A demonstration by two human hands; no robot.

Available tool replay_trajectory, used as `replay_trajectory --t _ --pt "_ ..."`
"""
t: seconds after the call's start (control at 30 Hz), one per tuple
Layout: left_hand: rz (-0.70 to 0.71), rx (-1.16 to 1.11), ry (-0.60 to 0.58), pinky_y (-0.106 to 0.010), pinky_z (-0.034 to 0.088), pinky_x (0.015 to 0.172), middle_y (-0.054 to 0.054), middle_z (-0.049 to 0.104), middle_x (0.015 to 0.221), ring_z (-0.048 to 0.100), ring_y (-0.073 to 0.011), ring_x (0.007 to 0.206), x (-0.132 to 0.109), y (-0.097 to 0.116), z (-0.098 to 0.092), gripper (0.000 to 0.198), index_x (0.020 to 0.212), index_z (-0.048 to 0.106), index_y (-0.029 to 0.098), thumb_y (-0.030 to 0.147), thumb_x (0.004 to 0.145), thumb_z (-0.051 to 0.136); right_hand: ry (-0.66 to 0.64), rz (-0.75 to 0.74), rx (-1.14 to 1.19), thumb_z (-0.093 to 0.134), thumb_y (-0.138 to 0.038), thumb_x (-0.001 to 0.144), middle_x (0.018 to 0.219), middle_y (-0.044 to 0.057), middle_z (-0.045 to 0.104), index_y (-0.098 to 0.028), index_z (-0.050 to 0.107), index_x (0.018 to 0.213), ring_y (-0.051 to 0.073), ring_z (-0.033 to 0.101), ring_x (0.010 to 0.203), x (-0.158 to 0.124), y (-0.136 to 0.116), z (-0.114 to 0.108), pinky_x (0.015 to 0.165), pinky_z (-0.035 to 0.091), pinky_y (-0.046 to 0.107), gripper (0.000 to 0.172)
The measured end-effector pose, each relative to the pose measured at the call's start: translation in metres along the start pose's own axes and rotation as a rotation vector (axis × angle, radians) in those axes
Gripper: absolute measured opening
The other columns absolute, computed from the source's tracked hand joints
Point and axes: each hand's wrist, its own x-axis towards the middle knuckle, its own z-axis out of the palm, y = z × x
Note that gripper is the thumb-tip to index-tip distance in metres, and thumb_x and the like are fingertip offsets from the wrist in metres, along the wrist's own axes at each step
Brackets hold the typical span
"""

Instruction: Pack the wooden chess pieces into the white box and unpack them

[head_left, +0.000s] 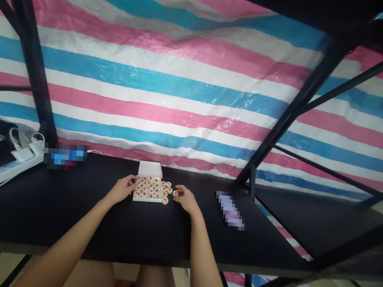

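Note:
A shallow white box (147, 200) on the black table holds several round Chinese chess pieces (144, 187) in rows, marked with red or dark characters. My left hand (122, 189) is at the box's left side, its curled fingers against the edge. Between the fingertips of my right hand (186, 199) is a single Chinese chess piece (175, 193) with a red mark, just right of the box. More loose pieces (169, 190) lie between that hand and the box, most showing red characters. Behind the box, touching or nearly touching it, lies a white lid (149, 168).
A blurred-out phone-like object (230, 210) lies to the right on the table (143, 233). Another blurred object (65, 156) is at back left, near a white power strip (12, 163) with plugs and cables. Black metal frame posts (280, 124) and a striped plastic sheet (170, 83) stand behind.

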Motion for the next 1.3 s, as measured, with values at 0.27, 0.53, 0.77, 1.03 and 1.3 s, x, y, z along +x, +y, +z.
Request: replay_trajectory --t 0.27,0.53,0.77,1.03,1.3 --pt "-0.002 -0.004 -0.003 -0.024 0.047 0.057 0.004 0.06 0.06 0.063 -0.0162 0.055 0.001 0.0 -0.001 0.03 0.098 0.061 0.019 0.038 0.076 0.051 0.061 -0.041 -0.034 0.057 -0.027 0.074 0.077 0.003 0.067 -0.019 0.064 0.095 0.018 0.061 0.069 -0.007 -0.021 -0.009 0.068 0.046 0.029 0.024" --pt "0.003 -0.003 0.0 -0.024 0.045 0.054 0.004 0.058 0.058 0.06 -0.0155 0.051 0.001 0.0 0.0 0.032 0.098 0.06 0.018 0.038 0.075 0.052 0.017 -0.453 -0.146 0.059 -0.03 0.08 0.091 0.005 0.063 -0.022 0.065 0.088 0.02 0.055 0.093 -0.026 -0.082 0.034 0.089 0.038 0.032 0.013" --pt "0.004 -0.019 -0.003 -0.024 0.045 0.053 0.004 0.058 0.057 0.059 -0.0149 0.05 0.001 -0.001 0.0 0.032 0.098 0.06 0.018 0.038 0.074 0.053 -0.052 -0.54 -0.297 0.064 -0.034 0.078 0.077 0.002 0.06 -0.02 0.058 0.078 0.019 0.054 0.081 -0.03 -0.095 0.058 0.078 0.039 0.031 0.016" --pt "-0.025 -0.018 0.005 -0.022 0.045 0.05 0.005 0.056 0.057 0.06 -0.0149 0.051 0.002 -0.002 0.001 0.03 0.098 0.059 0.018 0.036 0.075 0.053 0.093 -0.501 -0.125 0.056 -0.029 0.082 0.091 0.005 0.064 -0.02 0.061 0.093 0.021 0.055 0.091 -0.028 -0.085 0.029 0.085 0.04 0.032 0.015" --pt "-0.041 -0.014 -0.001 -0.022 0.045 0.05 0.005 0.057 0.058 0.061 -0.0148 0.051 0.001 0.0 0.0 0.027 0.096 0.061 0.019 0.034 0.075 0.054 0.16 0.064 -0.175 0.053 -0.031 0.076 0.08 0.006 0.066 -0.018 0.064 0.085 0.02 0.061 0.075 -0.012 -0.014 -0.021 0.07 0.043 0.029 0.019"
